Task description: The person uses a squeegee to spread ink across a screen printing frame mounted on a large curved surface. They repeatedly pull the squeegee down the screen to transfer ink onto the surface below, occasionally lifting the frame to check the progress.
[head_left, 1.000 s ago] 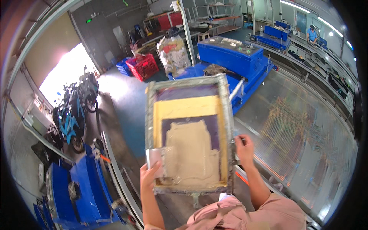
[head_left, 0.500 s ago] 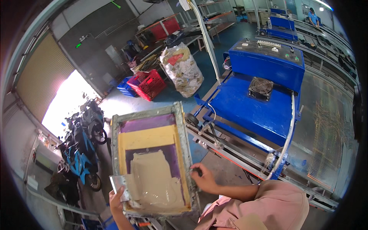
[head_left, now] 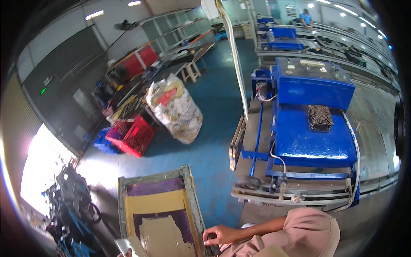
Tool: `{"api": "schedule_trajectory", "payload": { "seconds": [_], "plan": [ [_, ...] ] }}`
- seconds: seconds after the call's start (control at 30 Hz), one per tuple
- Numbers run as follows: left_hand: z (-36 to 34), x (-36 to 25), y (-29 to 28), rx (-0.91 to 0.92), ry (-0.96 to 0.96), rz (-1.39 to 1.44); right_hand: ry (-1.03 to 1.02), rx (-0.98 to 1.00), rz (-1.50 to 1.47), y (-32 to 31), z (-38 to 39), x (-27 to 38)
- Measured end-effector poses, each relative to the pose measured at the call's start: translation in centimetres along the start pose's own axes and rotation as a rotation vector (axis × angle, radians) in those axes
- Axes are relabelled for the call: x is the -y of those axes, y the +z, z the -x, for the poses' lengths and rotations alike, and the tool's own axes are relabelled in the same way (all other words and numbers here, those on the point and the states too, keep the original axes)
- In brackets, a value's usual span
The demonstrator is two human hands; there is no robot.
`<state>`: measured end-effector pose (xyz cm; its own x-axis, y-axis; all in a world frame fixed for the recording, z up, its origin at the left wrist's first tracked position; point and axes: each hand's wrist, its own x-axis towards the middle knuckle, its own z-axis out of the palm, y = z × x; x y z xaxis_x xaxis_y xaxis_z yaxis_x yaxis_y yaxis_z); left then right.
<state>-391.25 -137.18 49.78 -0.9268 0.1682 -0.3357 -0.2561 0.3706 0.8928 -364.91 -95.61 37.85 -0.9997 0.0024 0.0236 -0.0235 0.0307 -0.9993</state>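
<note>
A screen printing frame (head_left: 187, 182) with a grey, crusted border tilts up at the lower edge. Its mesh shows purple and yellow bands, with a thick patch of beige ink (head_left: 160, 235) spread over the lower part. At its lower left is a flat, pale scraper (head_left: 124, 245). My left hand (head_left: 126, 253) is closed on that scraper; only fingertips show, the rest being cut off by the lower edge. My right hand (head_left: 220, 235) is closed against the frame's right edge, fingers curled; what lies inside them is hidden.
To the right stands a blue wheeled machine (head_left: 317, 137) with a fan, on rails beside a long table (head_left: 372, 115). Ahead are a stuffed sack (head_left: 175, 109) and a red crate (head_left: 132, 135). Motorbikes (head_left: 70, 201) stand at left. A person (head_left: 306, 19) works far off.
My view has lifted and turned, so the frame and both hands sit lower in the picture. The dark piece seen at my right fingers no longer shows. My left hand is mostly out of view.
</note>
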Motion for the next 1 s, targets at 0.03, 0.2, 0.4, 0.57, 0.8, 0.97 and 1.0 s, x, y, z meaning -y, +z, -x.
{"api": "schedule_trajectory", "payload": {
  "seconds": [0.03, 0.2, 0.4, 0.57, 0.8, 0.97, 1.0],
  "plan": [
    [-3.1, -2.0, 0.2, 0.019, -0.008, -0.019, 0.031, 0.046, 0.068, -1.2, -2.0, 1.2],
    [-20.1, -9.6, 5.0, 0.164, 0.05, -0.047, 0.096, 0.161, 0.166, -12.8, -9.9, 3.2],
    [-39.0, -18.2, 13.2, 0.313, 0.138, -0.082, -0.04, -0.995, 0.731, -33.5, -12.1, 13.5],
    [-52.4, -27.9, 22.2, 0.431, 0.186, -0.111, -0.222, -1.564, 1.416, -49.5, -15.4, 31.9],
    [-70.3, -38.6, 42.0, 0.718, 0.299, -0.096, -0.469, -1.819, 2.205, -68.6, -18.2, 55.2],
    [-82.7, -46.1, 58.4, 0.947, 0.399, -0.054, -0.02, -1.877, 2.507, -71.7, -21.0, 61.3],
    [-84.9, -47.6, 59.2, 0.939, 0.419, -0.053, 0.116, -1.914, 2.464, -74.4, -21.2, 59.7]
  ]
}}
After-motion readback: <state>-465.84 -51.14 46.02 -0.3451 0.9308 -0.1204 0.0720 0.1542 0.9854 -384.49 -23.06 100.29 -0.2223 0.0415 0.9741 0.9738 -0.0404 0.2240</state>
